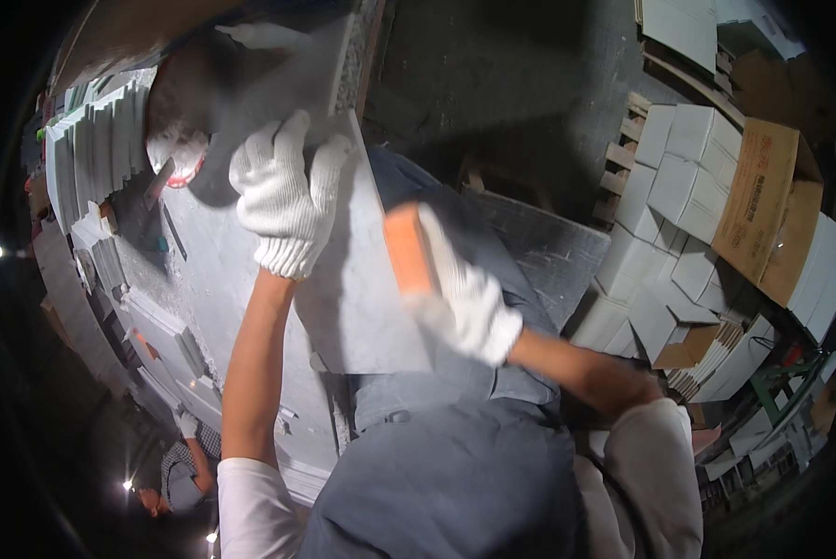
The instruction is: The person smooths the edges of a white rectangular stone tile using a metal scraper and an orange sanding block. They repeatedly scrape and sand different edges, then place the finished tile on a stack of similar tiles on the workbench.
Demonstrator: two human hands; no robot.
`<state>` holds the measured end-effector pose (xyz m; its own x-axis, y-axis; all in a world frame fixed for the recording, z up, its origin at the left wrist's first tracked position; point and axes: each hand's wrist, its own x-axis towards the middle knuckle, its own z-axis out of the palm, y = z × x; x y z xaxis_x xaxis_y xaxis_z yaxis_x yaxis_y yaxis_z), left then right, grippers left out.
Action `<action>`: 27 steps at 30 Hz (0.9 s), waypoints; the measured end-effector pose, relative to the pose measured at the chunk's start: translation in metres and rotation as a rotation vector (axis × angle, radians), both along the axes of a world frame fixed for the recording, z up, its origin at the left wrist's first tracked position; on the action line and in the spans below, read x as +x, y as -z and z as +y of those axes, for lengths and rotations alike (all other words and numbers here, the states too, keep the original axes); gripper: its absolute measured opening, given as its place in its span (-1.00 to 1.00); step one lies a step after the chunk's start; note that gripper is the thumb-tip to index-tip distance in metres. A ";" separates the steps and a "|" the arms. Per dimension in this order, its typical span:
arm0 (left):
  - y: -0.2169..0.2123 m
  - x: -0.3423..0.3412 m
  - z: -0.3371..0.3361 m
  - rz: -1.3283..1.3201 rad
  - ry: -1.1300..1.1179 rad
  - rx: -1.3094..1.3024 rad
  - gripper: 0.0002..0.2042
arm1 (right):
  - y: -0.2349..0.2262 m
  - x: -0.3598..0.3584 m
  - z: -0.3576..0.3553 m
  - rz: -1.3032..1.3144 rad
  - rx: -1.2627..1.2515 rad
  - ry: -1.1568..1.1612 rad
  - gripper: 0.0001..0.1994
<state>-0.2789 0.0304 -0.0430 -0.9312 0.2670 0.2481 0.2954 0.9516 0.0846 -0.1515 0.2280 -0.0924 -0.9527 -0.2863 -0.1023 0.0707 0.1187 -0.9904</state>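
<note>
My left hand [286, 200], in a white knit glove, lies on a smooth pale grey slab [357, 312] with its fingers stretched and the thumb apart. The slab rests on a worktop [222, 275], and its right edge reaches out over my lap. In my right hand [469, 303], also gloved, is an orange block [407, 247], upright along that edge. Motion blurs the right hand slightly. Whether the block touches the edge all along its length, I cannot tell.
A reddish round container [178, 158] with whitish contents stands beyond my left hand. Stacked grey-white slabs [87, 149] line the left side. Another person [190, 470] works at lower left. White boxes [684, 191], an open brown carton [758, 210] and a wooden pallet [623, 154] stand at right.
</note>
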 end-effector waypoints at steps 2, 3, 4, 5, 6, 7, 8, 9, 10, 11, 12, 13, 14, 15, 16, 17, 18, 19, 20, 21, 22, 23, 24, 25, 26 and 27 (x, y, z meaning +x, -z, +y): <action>-0.001 0.000 0.001 -0.006 0.020 -0.021 -0.60 | -0.003 -0.009 -0.001 -0.116 -0.016 0.009 -0.12; -0.001 0.000 0.001 -0.017 0.014 -0.018 -0.60 | -0.005 -0.012 -0.002 -0.172 -0.067 0.045 -0.15; -0.002 -0.001 0.002 -0.019 0.012 -0.012 -0.60 | -0.005 -0.020 -0.005 -0.188 -0.056 0.022 -0.17; -0.001 -0.002 0.002 0.007 0.010 0.012 -0.61 | -0.007 -0.011 -0.004 -0.104 -0.041 0.056 -0.13; -0.001 -0.002 0.002 0.021 0.017 0.026 -0.61 | -0.009 -0.004 -0.003 -0.023 -0.070 0.041 -0.09; -0.001 -0.003 0.003 0.041 0.024 0.022 -0.61 | -0.013 0.006 0.001 0.110 -0.057 0.023 -0.02; -0.001 -0.002 0.003 0.047 0.018 0.025 -0.62 | -0.014 0.001 0.001 0.074 0.005 0.029 -0.02; -0.001 -0.002 0.003 0.045 0.013 0.022 -0.62 | -0.019 -0.002 0.001 0.107 0.014 0.062 -0.03; -0.001 -0.002 0.003 0.027 0.002 0.009 -0.62 | -0.026 -0.016 0.001 -0.045 0.138 -0.007 -0.05; -0.001 -0.001 0.003 0.017 0.011 -0.014 -0.62 | -0.029 -0.031 0.002 -0.137 0.234 -0.022 -0.06; -0.002 -0.001 0.003 0.007 0.017 -0.039 -0.61 | -0.024 -0.040 -0.005 -0.014 0.100 0.138 -0.09; -0.002 0.000 0.003 0.028 0.024 -0.045 -0.61 | -0.033 -0.037 -0.002 -0.248 0.137 0.028 -0.10; -0.002 -0.001 0.002 0.025 0.050 -0.008 -0.64 | -0.029 -0.027 -0.004 -0.167 0.160 0.050 -0.05; -0.001 0.001 0.002 0.038 0.041 0.046 -0.72 | -0.022 -0.009 -0.004 -0.082 0.192 0.065 0.00; -0.001 0.001 0.001 0.067 0.032 0.026 -0.74 | -0.018 0.004 -0.003 -0.053 0.158 0.042 0.04; -0.001 0.001 0.001 0.032 -0.005 -0.002 -0.75 | -0.016 0.006 -0.002 0.003 0.226 0.027 0.05; -0.001 0.002 0.001 0.036 0.009 0.004 -0.73 | -0.019 0.004 0.000 -0.067 0.219 0.005 0.03; -0.002 0.001 0.001 0.009 0.020 -0.007 -0.72 | -0.020 -0.005 0.001 -0.168 0.235 -0.013 0.01; -0.002 0.001 0.001 -0.026 0.011 -0.010 -0.70 | -0.018 -0.010 -0.001 -0.115 0.249 0.065 -0.04; -0.003 0.000 0.001 -0.015 0.043 -0.021 -0.69 | -0.013 -0.017 -0.005 -0.090 0.089 0.129 -0.09; -0.003 0.000 0.001 -0.012 0.052 -0.020 -0.67 | -0.010 -0.010 -0.007 -0.158 -0.029 0.122 -0.10; -0.003 -0.001 0.001 0.024 0.060 0.016 -0.65 | -0.007 -0.006 -0.010 -0.131 -0.135 0.135 -0.11; -0.003 -0.001 0.002 0.028 0.043 0.010 -0.65 | -0.004 -0.001 -0.009 0.041 -0.186 0.142 -0.14; -0.002 -0.001 0.002 0.037 0.020 0.029 -0.66 | 0.000 0.003 -0.009 0.140 -0.075 0.132 -0.15; -0.002 -0.001 0.002 0.033 0.000 0.042 -0.66 | 0.001 -0.003 -0.008 0.037 -0.169 0.109 -0.15; -0.001 -0.001 0.002 0.021 0.002 0.047 -0.66 | -0.001 -0.004 -0.007 0.022 -0.299 0.113 -0.15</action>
<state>-0.2796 0.0320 -0.0417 -0.9252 0.2567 0.2796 0.2997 0.9460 0.1232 -0.1551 0.2210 -0.0912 -0.9812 -0.1926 -0.0090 0.0453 -0.1853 -0.9816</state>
